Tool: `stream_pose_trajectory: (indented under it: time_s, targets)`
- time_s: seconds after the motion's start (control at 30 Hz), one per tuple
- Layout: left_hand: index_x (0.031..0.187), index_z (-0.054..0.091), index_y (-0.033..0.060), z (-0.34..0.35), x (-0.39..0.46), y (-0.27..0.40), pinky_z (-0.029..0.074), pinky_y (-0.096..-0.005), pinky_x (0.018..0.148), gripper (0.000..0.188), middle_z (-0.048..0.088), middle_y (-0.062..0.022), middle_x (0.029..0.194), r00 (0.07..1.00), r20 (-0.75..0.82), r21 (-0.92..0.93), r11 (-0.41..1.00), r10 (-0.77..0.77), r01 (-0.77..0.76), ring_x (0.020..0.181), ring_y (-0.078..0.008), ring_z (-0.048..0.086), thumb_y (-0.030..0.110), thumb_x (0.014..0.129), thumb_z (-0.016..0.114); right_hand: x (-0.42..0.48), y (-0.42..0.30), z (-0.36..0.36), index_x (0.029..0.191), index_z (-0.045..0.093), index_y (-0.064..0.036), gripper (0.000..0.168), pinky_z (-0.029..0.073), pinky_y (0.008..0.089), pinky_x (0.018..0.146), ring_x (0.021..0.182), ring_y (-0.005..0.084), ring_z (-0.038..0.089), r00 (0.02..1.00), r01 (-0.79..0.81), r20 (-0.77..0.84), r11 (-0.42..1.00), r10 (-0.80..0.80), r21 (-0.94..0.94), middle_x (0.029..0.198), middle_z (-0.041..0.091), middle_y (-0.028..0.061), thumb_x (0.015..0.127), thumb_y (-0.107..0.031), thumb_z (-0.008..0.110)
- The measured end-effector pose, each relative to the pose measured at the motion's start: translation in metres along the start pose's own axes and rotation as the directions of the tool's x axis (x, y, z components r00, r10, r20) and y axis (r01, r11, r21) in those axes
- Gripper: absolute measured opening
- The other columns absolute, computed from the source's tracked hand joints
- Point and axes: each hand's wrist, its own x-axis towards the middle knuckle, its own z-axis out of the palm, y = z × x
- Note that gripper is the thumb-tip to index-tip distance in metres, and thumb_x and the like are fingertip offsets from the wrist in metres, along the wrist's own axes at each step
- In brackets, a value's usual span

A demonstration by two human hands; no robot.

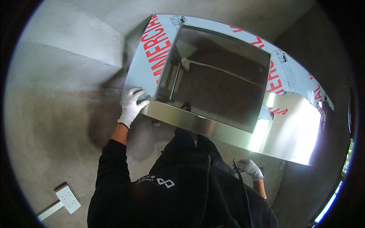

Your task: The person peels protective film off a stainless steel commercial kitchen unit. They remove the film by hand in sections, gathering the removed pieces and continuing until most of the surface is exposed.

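Observation:
Before me stands a stainless-steel sink unit or stand [182, 115] with a large rectangular opening. Light-blue protective film [142, 64] with red lettering covers its left, far and right rear surfaces. The near strip and front right area are bare, shiny metal. My left hand [131, 107], in a white glove, touches the near left corner, thumb and fingers at the film's edge; whether they pinch it is unclear. My right hand [250, 168], also gloved in white, is low beside my body, apart from the steel top. Its fingers are curled and partly hidden, so any content is unclear.
Through the opening show metal bars [175, 81], a pale cylindrical piece [185, 63] and my shoe tip [186, 107]. A torn film flap [266, 113] lies on the right side. Concrete walls rise close by. A white socket block [68, 199] is mounted at lower left.

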Motion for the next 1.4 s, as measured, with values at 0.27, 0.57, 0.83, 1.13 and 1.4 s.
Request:
stream_pose_trajectory:
  time_s: [0.27,0.57,0.83,1.13,1.4]
  targets:
    - [0.089,0.074,0.0108,0.012,0.007,0.006,0.052,-0.0424,0.082,0.011,0.067,-0.0064,0.098,0.993,0.028,0.091,0.989,0.112,-0.114,0.092,-0.0276,0.063,0.021,0.084,0.072,0.009,-0.106,0.023,0.117,0.070,0.005,0.031,0.053,0.0317,0.085,0.097,0.0186,0.067,0.948,0.320,0.034,0.944,-0.318,-0.081,0.110,0.071,0.0115,0.097,-0.019,0.066]
    - [0.091,0.069,0.0085,0.022,0.013,0.010,0.053,-0.0429,0.081,0.015,0.066,-0.0102,0.097,0.999,0.016,0.196,0.979,-0.050,0.046,0.091,-0.0312,0.065,0.023,0.089,0.068,-0.017,-0.146,0.014,0.122,0.067,0.003,0.028,0.056,0.0281,0.077,0.091,0.0143,0.068,0.909,0.399,-0.149,0.916,-0.389,0.047,0.105,0.072,0.0091,0.098,-0.010,0.062]
    - [0.097,0.066,0.0074,0.009,0.015,0.011,0.052,-0.0442,0.079,0.015,0.067,-0.0121,0.097,0.975,0.146,0.076,0.984,-0.169,0.160,0.089,-0.0332,0.066,0.022,0.094,0.064,0.023,-0.105,-0.029,0.120,0.068,-0.001,0.027,0.053,0.0326,0.089,0.097,0.0199,0.068,0.494,0.485,-0.686,0.824,-0.534,-0.292,0.105,0.072,0.0116,0.093,-0.002,0.063]
    - [0.111,0.062,0.0001,0.014,0.015,0.019,0.054,-0.0301,0.067,0.018,0.066,-0.0066,0.088,0.902,0.215,-0.319,0.846,-0.374,0.427,0.069,-0.0148,0.068,0.005,0.094,0.066,0.050,-0.092,-0.026,0.110,0.072,-0.004,0.023,0.055,0.0348,0.076,0.079,0.0268,0.069,0.158,0.471,-0.636,0.624,-0.755,-0.624,0.090,0.070,0.0113,0.087,-0.001,0.070]
    - [0.117,0.066,0.0077,-0.009,0.037,0.022,0.051,-0.0298,0.076,0.043,0.063,-0.0023,0.091,0.872,0.465,-0.102,0.969,-0.155,0.227,0.079,-0.0136,0.060,0.011,0.078,0.083,0.057,-0.086,-0.025,0.104,0.073,-0.008,0.022,0.054,0.0354,0.071,0.077,0.0268,0.069,0.127,0.486,-0.659,0.626,-0.741,-0.610,0.086,0.070,0.0094,0.082,-0.002,0.073]
